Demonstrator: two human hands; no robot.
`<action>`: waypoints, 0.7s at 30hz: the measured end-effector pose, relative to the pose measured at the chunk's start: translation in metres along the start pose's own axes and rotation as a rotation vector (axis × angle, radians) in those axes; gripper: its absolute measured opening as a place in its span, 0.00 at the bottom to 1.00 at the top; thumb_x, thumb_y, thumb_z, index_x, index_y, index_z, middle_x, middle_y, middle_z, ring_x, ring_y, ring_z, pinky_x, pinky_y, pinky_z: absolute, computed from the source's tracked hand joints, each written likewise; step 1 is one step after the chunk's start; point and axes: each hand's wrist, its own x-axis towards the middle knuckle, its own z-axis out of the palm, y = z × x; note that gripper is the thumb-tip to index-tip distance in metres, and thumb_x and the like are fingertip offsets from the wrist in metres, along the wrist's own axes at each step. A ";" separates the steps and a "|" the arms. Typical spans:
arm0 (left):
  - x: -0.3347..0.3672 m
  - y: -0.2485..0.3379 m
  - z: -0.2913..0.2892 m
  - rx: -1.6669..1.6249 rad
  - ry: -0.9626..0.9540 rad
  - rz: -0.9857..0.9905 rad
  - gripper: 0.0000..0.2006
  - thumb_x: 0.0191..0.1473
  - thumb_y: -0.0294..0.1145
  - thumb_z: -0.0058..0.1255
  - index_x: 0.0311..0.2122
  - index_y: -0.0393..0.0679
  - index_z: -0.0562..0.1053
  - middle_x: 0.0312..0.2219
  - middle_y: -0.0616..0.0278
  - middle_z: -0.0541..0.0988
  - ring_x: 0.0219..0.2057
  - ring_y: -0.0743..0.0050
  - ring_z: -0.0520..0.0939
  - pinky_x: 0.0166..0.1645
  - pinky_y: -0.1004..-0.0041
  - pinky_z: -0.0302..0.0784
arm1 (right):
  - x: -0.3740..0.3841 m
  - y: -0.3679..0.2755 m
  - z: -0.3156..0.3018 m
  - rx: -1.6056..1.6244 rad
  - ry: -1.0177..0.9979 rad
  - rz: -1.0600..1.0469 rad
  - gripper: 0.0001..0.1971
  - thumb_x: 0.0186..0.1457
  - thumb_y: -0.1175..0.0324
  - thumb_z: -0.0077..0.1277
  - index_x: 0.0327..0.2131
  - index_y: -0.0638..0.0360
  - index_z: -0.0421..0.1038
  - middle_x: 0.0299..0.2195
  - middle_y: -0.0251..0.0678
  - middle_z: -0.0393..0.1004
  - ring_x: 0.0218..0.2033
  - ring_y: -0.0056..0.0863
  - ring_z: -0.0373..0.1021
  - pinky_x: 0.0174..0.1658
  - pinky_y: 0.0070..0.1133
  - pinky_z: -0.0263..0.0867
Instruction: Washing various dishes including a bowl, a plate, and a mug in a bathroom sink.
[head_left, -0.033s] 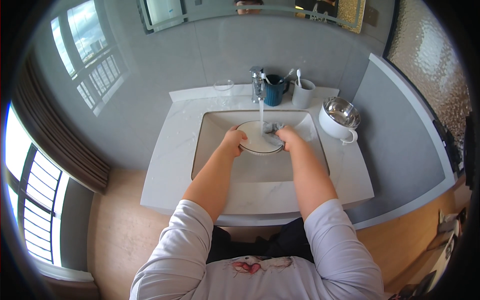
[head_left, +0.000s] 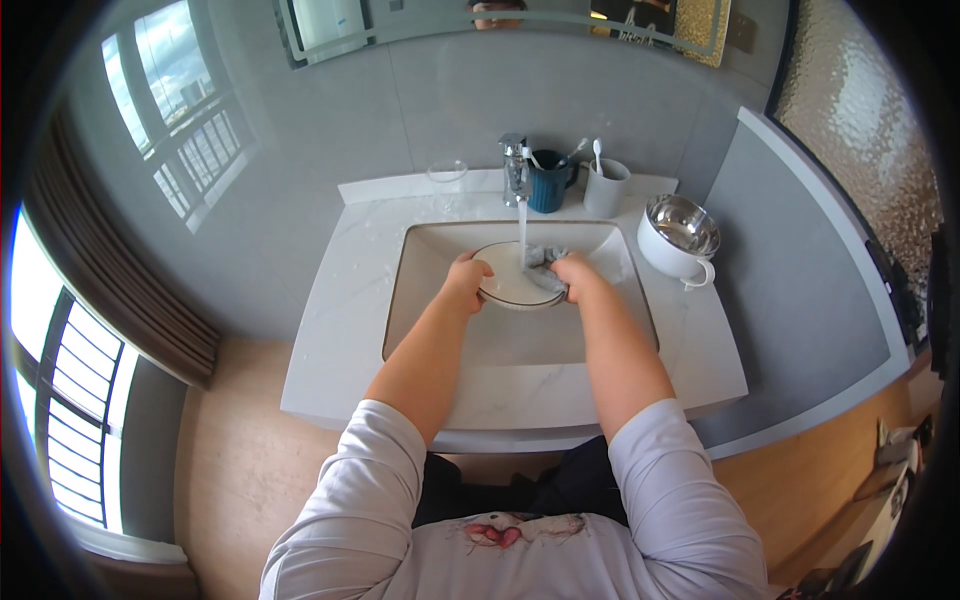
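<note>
We've got the sink (head_left: 525,342) below both hands, the white bowl (head_left: 508,266) over it between them. Left hand (head_left: 468,279) grips the near-side rim; right hand (head_left: 573,272) grips the opposite rim, grey cloth (head_left: 545,268) under its fingers. Tap water (head_left: 523,222) runs in between. We judge washing under way, unfinished: wiping, final rinse, setting down left.

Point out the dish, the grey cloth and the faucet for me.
Dish (head_left: 511,287): head view, on its pale inside, left of the cloth.
Grey cloth (head_left: 543,275): head view, on its crumpled middle.
Faucet (head_left: 513,172): head view, on its metal body, above the running water.
</note>
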 end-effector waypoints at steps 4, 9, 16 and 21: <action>-0.003 -0.002 0.004 -0.072 0.129 0.069 0.33 0.42 0.12 0.40 0.57 0.50 0.63 0.45 0.54 0.71 0.42 0.61 0.74 0.35 0.65 0.76 | -0.004 0.002 0.009 0.085 0.031 -0.015 0.12 0.57 0.80 0.43 0.45 0.65 0.69 0.38 0.47 0.75 0.38 0.40 0.76 0.39 0.39 0.75; -0.009 0.001 0.004 0.001 0.103 0.025 0.35 0.41 0.08 0.37 0.58 0.50 0.63 0.45 0.53 0.70 0.44 0.57 0.74 0.38 0.60 0.78 | -0.006 -0.004 0.000 -0.160 -0.015 0.017 0.11 0.57 0.79 0.44 0.44 0.64 0.69 0.37 0.45 0.76 0.36 0.37 0.76 0.37 0.36 0.75; -0.017 0.006 -0.006 0.075 -0.227 -0.145 0.35 0.38 0.07 0.36 0.56 0.41 0.66 0.47 0.48 0.71 0.49 0.47 0.74 0.52 0.54 0.74 | -0.033 -0.015 -0.014 -0.453 -0.246 -0.040 0.12 0.53 0.74 0.54 0.42 0.62 0.72 0.36 0.39 0.78 0.33 0.30 0.76 0.38 0.30 0.74; -0.025 0.010 0.001 0.146 -0.408 -0.257 0.34 0.40 0.12 0.38 0.58 0.37 0.63 0.49 0.45 0.71 0.50 0.47 0.74 0.55 0.57 0.72 | -0.037 -0.017 -0.016 -0.523 -0.372 0.013 0.13 0.52 0.74 0.55 0.43 0.62 0.72 0.37 0.40 0.78 0.33 0.31 0.77 0.39 0.29 0.73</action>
